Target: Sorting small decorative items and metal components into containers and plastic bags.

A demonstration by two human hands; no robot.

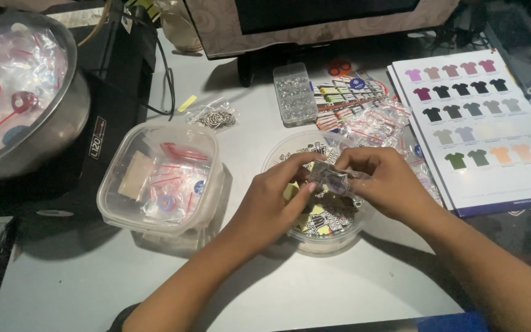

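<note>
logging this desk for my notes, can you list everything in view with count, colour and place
small clear plastic packet: one, clear with dark print, between both hands
round clear plastic tub: one, holds printed stickers, centre
square clear plastic container: one, holds red-striped bags, left of centre
steel bowl: one, silver, holds clear bags, far left
clear compartment box: one, top centre
bag of metal rings: one, silver, behind the container
shirt colour chart: one, white, right
left hand: one, on packet
right hand: one, on packet
</note>
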